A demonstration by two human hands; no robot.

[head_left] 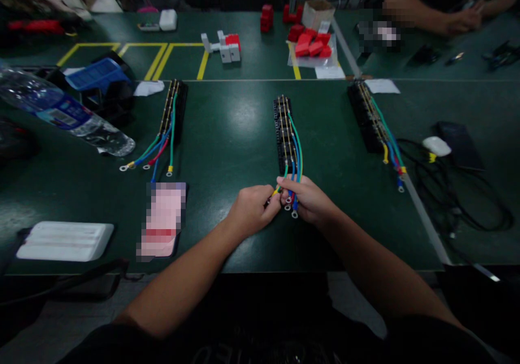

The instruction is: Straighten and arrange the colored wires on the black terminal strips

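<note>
A black terminal block (283, 123) lies on the green table in front of me, its far end pointing away. Green, blue and red wires (299, 147) with ring terminals run from its right side toward me. My right hand (306, 196) is closed around these wires near their ends, and several metal rings poke out below the fingers. Beside it, my left hand (255, 204) pinches the yellow-sleeved end of a green wire (278, 190). The ring at that end is mostly hidden by the fingers.
Similar wired blocks lie to the left (175, 109) and right (365, 115). A water bottle (60, 109), a phone (164, 218) and a white power strip (65, 241) are at left. Red parts (311, 44) sit at the back. Black cables (459, 190) and another person's hands (463, 21) are at right.
</note>
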